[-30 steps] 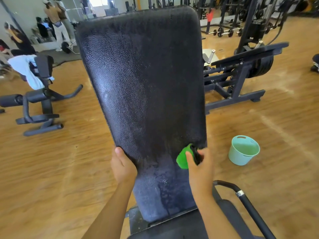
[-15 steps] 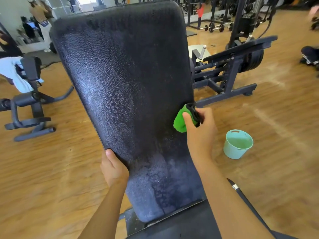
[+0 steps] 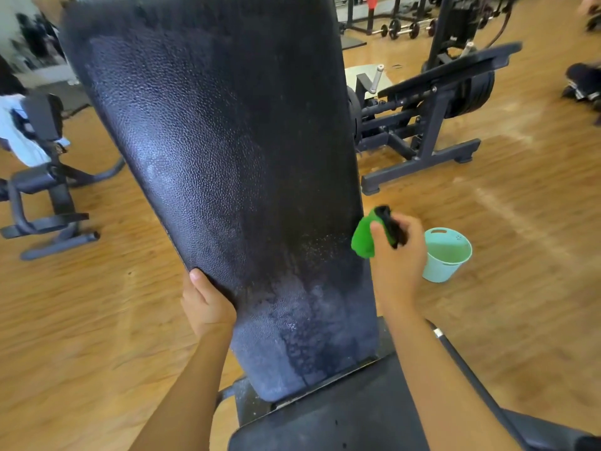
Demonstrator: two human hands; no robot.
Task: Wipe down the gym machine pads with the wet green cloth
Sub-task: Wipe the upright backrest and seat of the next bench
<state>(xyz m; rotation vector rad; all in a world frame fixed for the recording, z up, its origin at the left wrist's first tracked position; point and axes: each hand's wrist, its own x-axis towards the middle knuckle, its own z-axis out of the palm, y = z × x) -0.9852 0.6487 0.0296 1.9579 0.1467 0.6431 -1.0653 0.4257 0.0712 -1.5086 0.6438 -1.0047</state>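
Moisture beads and runs on the lower part of the tall black pebbled-vinyl back pad (image 3: 227, 190), while its upper part looks duller (drier, I judge). The left hand (image 3: 208, 304) has its grip curled round the pad's left edge, low down, steadying it. The right hand (image 3: 398, 258), just off the pad's right edge, has its grip closed on the bunched wet green cloth (image 3: 363, 240) together with a small black object (image 3: 390, 227) I cannot identify. Whether the cloth touches the pad's edge is unclear. A pale teal plastic bucket (image 3: 437, 271) stands on the wooden floor (image 3: 97, 304) right of the pad, beyond the right hand. Risks, as I judge them: holding two things in one grip could let the cloth slip; a stroke that rides only the edge would leave the pad's top unwiped; runoff could pool on the black seat pad (image 3: 325, 424) beneath it.
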